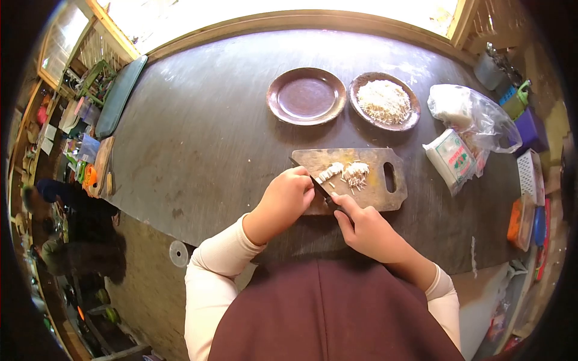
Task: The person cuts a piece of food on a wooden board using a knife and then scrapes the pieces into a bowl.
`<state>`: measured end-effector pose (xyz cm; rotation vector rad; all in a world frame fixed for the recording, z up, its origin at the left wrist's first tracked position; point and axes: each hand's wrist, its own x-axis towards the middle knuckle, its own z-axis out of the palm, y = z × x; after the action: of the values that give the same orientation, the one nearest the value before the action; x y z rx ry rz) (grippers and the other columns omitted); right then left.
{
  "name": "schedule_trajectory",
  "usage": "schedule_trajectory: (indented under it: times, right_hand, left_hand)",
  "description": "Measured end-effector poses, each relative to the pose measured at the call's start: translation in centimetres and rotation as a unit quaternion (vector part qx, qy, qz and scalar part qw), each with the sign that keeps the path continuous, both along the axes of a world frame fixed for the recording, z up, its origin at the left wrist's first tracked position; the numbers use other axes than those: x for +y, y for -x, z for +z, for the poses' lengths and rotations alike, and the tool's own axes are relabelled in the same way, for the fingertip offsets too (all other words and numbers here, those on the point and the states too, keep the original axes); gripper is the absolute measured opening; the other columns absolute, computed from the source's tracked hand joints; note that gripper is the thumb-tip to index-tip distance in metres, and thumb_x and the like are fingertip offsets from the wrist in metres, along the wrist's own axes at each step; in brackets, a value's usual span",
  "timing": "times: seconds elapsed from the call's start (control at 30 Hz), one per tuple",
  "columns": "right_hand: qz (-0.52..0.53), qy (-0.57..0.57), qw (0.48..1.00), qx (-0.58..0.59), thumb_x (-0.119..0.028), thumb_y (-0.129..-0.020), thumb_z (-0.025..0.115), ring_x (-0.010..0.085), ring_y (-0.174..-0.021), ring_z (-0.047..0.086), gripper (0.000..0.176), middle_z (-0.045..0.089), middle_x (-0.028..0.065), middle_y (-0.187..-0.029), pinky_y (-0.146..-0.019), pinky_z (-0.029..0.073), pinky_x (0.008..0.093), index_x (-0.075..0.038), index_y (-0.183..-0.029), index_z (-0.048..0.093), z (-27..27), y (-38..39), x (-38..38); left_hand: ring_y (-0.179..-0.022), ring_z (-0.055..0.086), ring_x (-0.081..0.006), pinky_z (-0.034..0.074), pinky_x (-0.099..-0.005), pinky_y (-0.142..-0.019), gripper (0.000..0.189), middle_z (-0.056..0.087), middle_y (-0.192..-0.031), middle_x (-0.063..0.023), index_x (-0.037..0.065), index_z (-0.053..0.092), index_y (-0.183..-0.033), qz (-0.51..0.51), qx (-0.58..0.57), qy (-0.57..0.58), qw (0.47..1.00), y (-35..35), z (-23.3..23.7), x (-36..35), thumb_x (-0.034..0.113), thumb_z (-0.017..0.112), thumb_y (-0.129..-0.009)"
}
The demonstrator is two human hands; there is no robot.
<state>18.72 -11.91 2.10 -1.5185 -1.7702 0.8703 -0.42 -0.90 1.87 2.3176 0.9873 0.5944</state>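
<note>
A wooden cutting board (373,195) with a slot handle lies on the dark table in front of me. White sliced pieces (329,172) and a small heap of shreds (356,175) rest on it. My right hand (373,233) is closed on the handle of a knife (321,189), whose dark blade slants up to the left. At the blade's left side, my left hand (283,201) has its fingers curled and pressed together near the white pieces; what they hold, if anything, is hidden.
Beyond the board are a brown plate (306,96) with nothing on it and another plate (360,112) heaped with white shreds. To the right lie a clear plastic bag (481,114) and a white packet (450,159). A grater (530,174) stands at the right edge.
</note>
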Motion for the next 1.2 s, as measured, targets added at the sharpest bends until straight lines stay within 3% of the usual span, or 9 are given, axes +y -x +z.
schedule_trajectory:
  times: [0.17, 0.3, 0.77, 0.83, 0.97, 1.03, 1.2]
  right_hand:
    - [0.017, -0.014, 0.999, -0.023, -0.012, -0.096, 0.058, 0.0425, -0.055, 0.062, 0.030, 0.060, 0.0234, -0.062, -0.053, 0.048, 0.0489, -0.005, -0.125, 0.052, 0.3, -0.7, -0.8]
    - [0.022, 0.047, 0.999, 0.010, -0.011, -0.097, 0.057, 0.0423, -0.056, 0.062, 0.031, 0.059, 0.0238, -0.062, -0.053, 0.047, 0.0472, -0.004, -0.127, 0.050, 0.6, -1.7, -1.2]
    - [0.022, 0.050, 0.998, 0.041, -0.010, -0.098, 0.057, 0.0416, -0.060, 0.064, 0.030, 0.060, 0.0236, -0.064, -0.054, 0.048, 0.0452, -0.005, -0.127, 0.052, 1.4, -1.5, -1.3]
    - [0.024, 0.091, 0.995, 0.040, -0.007, -0.099, 0.056, 0.0360, -0.059, 0.062, 0.035, 0.059, 0.0211, -0.066, -0.060, 0.047, 0.0380, -0.004, -0.133, 0.050, 1.6, -1.6, -1.3]
    - [0.023, 0.082, 0.996, 0.034, -0.008, -0.098, 0.057, 0.0371, -0.057, 0.060, 0.035, 0.059, 0.0210, -0.064, -0.058, 0.046, 0.0387, -0.005, -0.133, 0.051, 1.2, -1.4, -1.2]
    - [0.012, 0.058, 0.998, 0.007, -0.014, -0.096, 0.059, 0.0434, -0.058, 0.064, 0.029, 0.061, 0.0245, -0.063, -0.054, 0.049, 0.0484, -0.007, -0.125, 0.054, 0.8, -1.1, -0.9]
    - [0.003, 0.018, 1.000, -0.023, -0.015, -0.096, 0.059, 0.0437, -0.057, 0.063, 0.031, 0.061, 0.0247, -0.062, -0.054, 0.049, 0.0491, -0.008, -0.126, 0.055, 0.8, -0.5, -0.7]
  left_hand:
    - [-0.084, 0.066, -0.0363, 0.053, -0.0412, -0.077, 0.010, 0.067, -0.091, -0.0168, -0.004, 0.068, -0.080, 0.000, 0.013, -0.013, 1.000, 0.2, -0.5, 0.1, 0.006, 0.067, -0.081]
    - [-0.087, 0.066, -0.0359, 0.053, -0.0414, -0.080, 0.011, 0.068, -0.093, -0.0161, -0.004, 0.069, -0.079, 0.000, 0.027, -0.028, 0.999, 0.2, -0.2, 0.0, 0.007, 0.067, -0.082]
    - [-0.084, 0.066, -0.0360, 0.053, -0.0414, -0.077, 0.011, 0.067, -0.090, -0.0164, -0.003, 0.068, -0.080, 0.003, 0.018, -0.025, 1.000, 0.2, -0.2, -0.1, 0.007, 0.067, -0.081]
    - [-0.084, 0.066, -0.0360, 0.053, -0.0414, -0.077, 0.010, 0.067, -0.090, -0.0164, -0.003, 0.068, -0.080, 0.002, 0.016, -0.028, 0.999, 0.2, -0.3, -0.1, 0.007, 0.067, -0.081]
    - [-0.083, 0.066, -0.0360, 0.053, -0.0413, -0.076, 0.010, 0.066, -0.090, -0.0166, -0.004, 0.068, -0.080, 0.003, 0.017, -0.028, 0.999, 0.1, -0.2, -0.1, 0.007, 0.068, -0.081]
    - [-0.083, 0.065, -0.0360, 0.053, -0.0414, -0.075, 0.010, 0.066, -0.089, -0.0166, -0.004, 0.068, -0.080, 0.000, 0.020, -0.021, 1.000, 0.0, -0.1, 0.0, 0.006, 0.068, -0.081]
    - [-0.081, 0.065, -0.0360, 0.053, -0.0415, -0.075, 0.011, 0.066, -0.089, -0.0166, -0.004, 0.069, -0.080, 0.009, 0.016, -0.010, 1.000, 0.0, -0.2, 0.0, 0.007, 0.068, -0.081]
